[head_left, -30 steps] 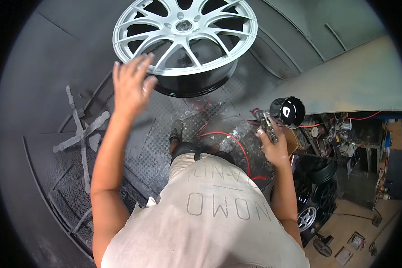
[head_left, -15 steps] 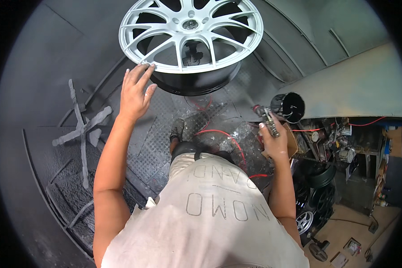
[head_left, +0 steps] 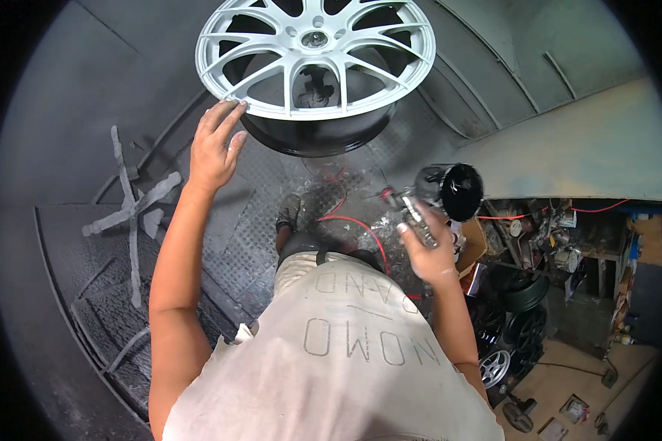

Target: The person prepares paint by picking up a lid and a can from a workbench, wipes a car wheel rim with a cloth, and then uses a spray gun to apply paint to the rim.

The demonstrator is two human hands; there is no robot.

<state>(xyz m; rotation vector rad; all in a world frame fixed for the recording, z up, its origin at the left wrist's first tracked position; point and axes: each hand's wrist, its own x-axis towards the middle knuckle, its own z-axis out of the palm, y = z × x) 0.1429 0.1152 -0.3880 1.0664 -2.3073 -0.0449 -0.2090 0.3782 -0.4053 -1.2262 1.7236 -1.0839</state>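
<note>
A car wheel rim (head_left: 287, 87) with a white spoked face and a black barrel sits ahead of me at the top of the view, its face tilted up. My left hand (head_left: 217, 143) has its fingers stretched out, the tips at the near left of the white outer lip. Off to the right, my right hand (head_left: 430, 250) is wrapped round a metal spray gun (head_left: 418, 220). A black, open-topped paint cup (head_left: 462, 192) is attached to the gun, its mouth facing me. Part of the grip is hidden by my fingers.
A red hose (head_left: 360, 222) curves over the paint-spattered floor (head_left: 235, 257). At left stands a grey-crusted cross-shaped stand (head_left: 134, 209). Cluttered shelves (head_left: 566, 242) and several stacked wheels (head_left: 522, 323) are at right, with a small fan (head_left: 518, 415) below them. A pale panel (head_left: 574, 154) borders the right.
My right hand has moved left and slightly down with the spray gun. The left hand has slid slightly left along the rim's lip, which appears turned a little.
</note>
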